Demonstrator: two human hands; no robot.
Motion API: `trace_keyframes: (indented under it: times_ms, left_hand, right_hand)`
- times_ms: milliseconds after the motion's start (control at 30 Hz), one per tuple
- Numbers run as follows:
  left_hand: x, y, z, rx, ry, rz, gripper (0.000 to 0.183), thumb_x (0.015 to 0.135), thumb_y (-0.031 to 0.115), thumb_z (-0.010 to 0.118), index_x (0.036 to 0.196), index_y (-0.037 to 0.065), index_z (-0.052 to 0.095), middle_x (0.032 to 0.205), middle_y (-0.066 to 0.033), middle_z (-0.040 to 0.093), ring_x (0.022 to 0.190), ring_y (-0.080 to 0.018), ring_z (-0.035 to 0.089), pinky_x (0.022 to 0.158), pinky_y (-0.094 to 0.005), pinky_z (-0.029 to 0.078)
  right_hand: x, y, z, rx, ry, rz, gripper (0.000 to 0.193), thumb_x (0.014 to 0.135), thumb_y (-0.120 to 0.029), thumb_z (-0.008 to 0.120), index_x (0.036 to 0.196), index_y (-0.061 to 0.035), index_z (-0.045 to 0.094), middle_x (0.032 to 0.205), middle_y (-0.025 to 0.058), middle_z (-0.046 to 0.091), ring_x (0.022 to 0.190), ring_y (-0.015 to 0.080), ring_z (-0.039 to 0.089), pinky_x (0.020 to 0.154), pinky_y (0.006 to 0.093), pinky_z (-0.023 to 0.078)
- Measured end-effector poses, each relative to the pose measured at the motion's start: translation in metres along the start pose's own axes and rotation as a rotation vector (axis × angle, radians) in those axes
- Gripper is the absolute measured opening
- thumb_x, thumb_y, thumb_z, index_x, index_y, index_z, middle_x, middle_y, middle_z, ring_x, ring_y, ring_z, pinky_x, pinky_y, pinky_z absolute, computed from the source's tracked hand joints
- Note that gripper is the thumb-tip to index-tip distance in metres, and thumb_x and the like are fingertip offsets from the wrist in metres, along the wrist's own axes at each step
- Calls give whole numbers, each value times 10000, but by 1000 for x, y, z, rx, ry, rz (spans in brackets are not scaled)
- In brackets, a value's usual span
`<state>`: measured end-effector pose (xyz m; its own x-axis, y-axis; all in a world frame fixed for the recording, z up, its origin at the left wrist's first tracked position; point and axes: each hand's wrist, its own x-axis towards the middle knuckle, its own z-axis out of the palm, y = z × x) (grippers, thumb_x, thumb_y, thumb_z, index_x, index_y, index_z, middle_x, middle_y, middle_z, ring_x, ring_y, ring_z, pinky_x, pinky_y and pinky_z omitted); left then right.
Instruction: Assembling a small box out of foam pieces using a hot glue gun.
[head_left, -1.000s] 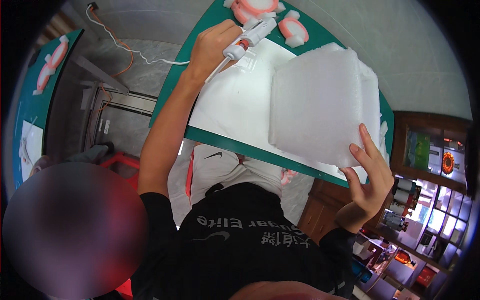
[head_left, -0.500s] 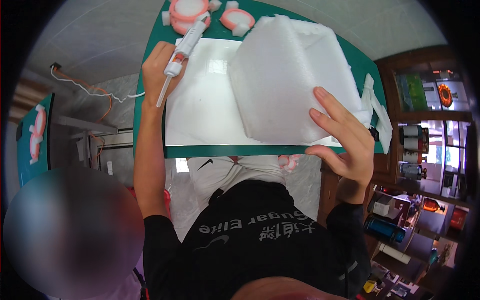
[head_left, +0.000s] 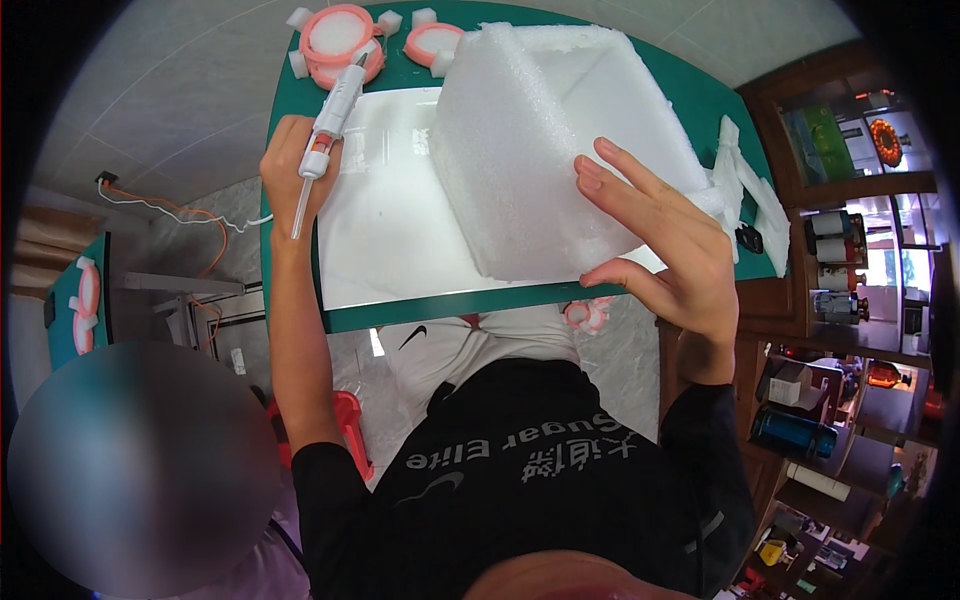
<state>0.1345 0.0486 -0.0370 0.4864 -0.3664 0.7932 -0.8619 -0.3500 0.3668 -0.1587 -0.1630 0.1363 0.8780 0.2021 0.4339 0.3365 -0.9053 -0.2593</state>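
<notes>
In my closed left hand is a white and orange glue gun. Its nozzle points away from me, and a clear glue stick juts from its back end. A white foam box with a hollow inside stands to the right on a white sheet. My right hand is open, its fingers spread in front of the box's near side; whether the fingertips press on the foam I cannot tell. Beyond the glue gun lie pink rings with white foam pieces.
The sheet lies on a green table. Foam strips and a small black object sit at its right. A cord runs to the left wall. Another person is at lower left; wooden shelves stand on the right.
The whole view has shifted a little. My right hand has moved slightly left and up across the box's near side, and more of the hollow shows. The glue gun stays in my left hand.
</notes>
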Motion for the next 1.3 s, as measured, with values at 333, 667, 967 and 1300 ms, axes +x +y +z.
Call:
trace_keyframes:
  times_ms: [333,667,967,1300]
  left_hand:
    - [-1,2,-1,3,-4,-19,225,693,27,786,845,14,620,835,-127,614,731,-336,622,637,-382,510]
    - [-2,-7,3,-22,42,44,232,735,75,796,887,38,625,858,-108,618,741,-330,619,647,-374,514]
    - [-3,-8,8,94,59,80,273,861,173,718,747,52,502,722,-111,527,630,-290,573,552,-400,459]
    - [-3,-3,9,82,66,80,264,845,147,722,741,49,500,722,-94,531,615,-259,555,545,-381,452]
  right_hand:
    - [0,2,1,40,-5,0,698,623,-258,845,1223,46,661,1240,210,686,1291,415,565,1018,421,501]
    - [2,-4,4,45,44,148,732,587,-293,857,1213,34,666,1221,173,702,1265,379,595,959,391,531]
    - [-4,5,13,62,104,94,903,512,-304,885,1285,72,608,1264,288,640,1258,382,594,1042,424,498]
    - [-5,14,7,9,47,14,974,503,-328,898,1316,58,525,1216,260,671,1329,376,527,1144,473,385]
